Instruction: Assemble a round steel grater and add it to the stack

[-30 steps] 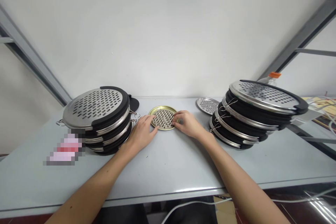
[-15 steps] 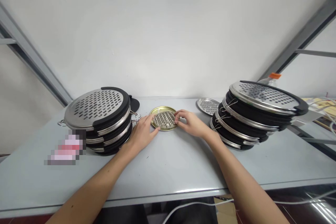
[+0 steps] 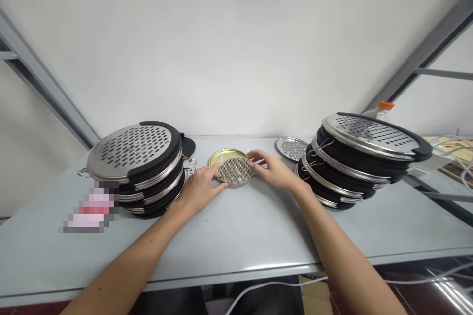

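A small round perforated steel disc lies tilted over the near right edge of a shallow gold-coloured tin lid on the grey table. My left hand pinches the disc's left rim with curled fingers. My right hand grips the disc's right rim between fingertips. Both forearms reach in from the near edge.
A stack of black-rimmed perforated steel pans stands left of the hands; a taller stack stands right. Another small perforated disc lies behind the right stack. A bottle with an orange cap and cables sit far right.
The perforated disc has come up and slid toward me and to the right, out of the gold lid, uncovering the lid's far left part. Both hands moved with it.
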### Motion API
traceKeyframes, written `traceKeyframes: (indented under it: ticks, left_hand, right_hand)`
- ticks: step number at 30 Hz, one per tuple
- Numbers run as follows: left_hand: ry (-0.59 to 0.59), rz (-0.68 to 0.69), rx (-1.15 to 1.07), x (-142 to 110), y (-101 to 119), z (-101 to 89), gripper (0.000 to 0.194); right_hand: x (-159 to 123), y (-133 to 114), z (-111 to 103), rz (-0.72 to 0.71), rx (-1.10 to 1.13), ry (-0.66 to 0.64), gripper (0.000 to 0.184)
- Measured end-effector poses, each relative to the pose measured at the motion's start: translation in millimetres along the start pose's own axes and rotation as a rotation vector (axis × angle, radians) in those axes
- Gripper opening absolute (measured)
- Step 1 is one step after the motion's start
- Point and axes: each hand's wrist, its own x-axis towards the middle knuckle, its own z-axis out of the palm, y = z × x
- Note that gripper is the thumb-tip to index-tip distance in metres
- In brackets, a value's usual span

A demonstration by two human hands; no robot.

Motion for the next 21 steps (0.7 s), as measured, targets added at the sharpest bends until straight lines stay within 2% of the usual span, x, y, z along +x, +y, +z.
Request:
traceKeyframes:
  ticks: [4,7,11,21]
  left_hand:
    - [0.0,0.007,-0.019,0,0,-1.0,0.048]
    - [0.011,0.016,-0.023,1,0,-2.3,0.047]
    - [0.01,0.032,-0.023,2,-1,-4.0,0.048]
    - [0.026,0.021,-0.013,2,-3,-6.1,0.045]
  right_hand:
    - [2,11,3,0.049,-0.045,0.023,0.035]
    - [2,9,3,0.009,-0.063,0.019,0.035]
    - [0,4,2,0.033,-0.068,-0.039,0.036]
    - [1,-3,4,-0.024,-0.341,-0.069,0.035]
